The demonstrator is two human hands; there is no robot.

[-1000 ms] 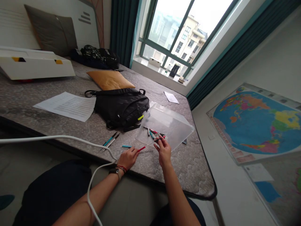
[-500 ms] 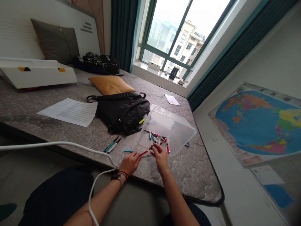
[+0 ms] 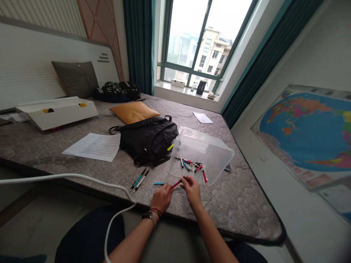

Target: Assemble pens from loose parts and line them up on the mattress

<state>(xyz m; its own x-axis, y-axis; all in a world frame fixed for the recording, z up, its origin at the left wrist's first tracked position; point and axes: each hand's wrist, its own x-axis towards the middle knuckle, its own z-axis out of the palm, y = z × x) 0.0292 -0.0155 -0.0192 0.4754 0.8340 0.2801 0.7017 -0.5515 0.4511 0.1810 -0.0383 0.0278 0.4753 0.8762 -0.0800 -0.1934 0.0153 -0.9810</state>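
My left hand (image 3: pixel 161 197) pinches the lower end of a red pen (image 3: pixel 176 183) just above the mattress edge. My right hand (image 3: pixel 192 189) is closed at the pen's upper tip; a small dark piece shows at its fingertips, too small to name. Just beyond lies a clear plastic box (image 3: pixel 216 153) on its side, with several red, teal and white pens (image 3: pixel 192 166) spilled at its mouth. A teal pen piece (image 3: pixel 158 183) lies left of my left hand. Two more pens (image 3: pixel 140 179) lie further left.
A black bag (image 3: pixel 148 140) sits behind the pens, printed sheets (image 3: pixel 93 146) to its left, an orange cushion (image 3: pixel 133 111) and a white box (image 3: pixel 57 111) further back. A white cable (image 3: pixel 82 178) crosses the foreground. A world map (image 3: pixel 307 128) hangs on the right wall.
My right hand has come back from the pens at the box mouth to the red pen's tip. The view has tilted up and shifted, with both hands now close together.
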